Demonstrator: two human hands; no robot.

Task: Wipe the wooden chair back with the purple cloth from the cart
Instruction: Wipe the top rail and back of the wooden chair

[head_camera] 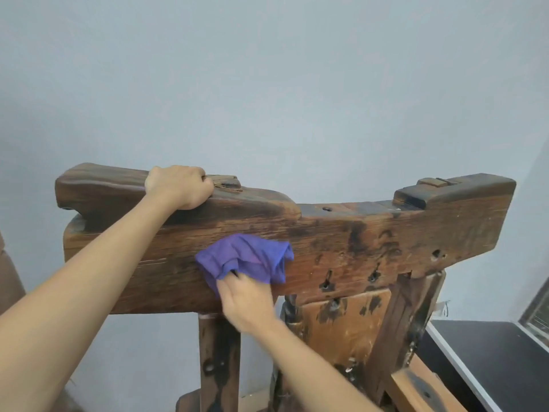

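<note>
A heavy, dark, rough wooden chair back (371,242) spans the middle of the view, its thick top rail resting on upright posts. My left hand (179,185) grips the upper edge of the rail near its left end. My right hand (246,298) presses a crumpled purple cloth (249,258) flat against the front face of the rail, a little left of its middle. The cloth's fingers-side is bunched under my hand.
A pale grey wall stands close behind the chair. A black surface with a white edge (487,364) lies at the lower right, beside a window frame (537,310). A brown rounded object (10,281) shows at the left edge. The cart is out of view.
</note>
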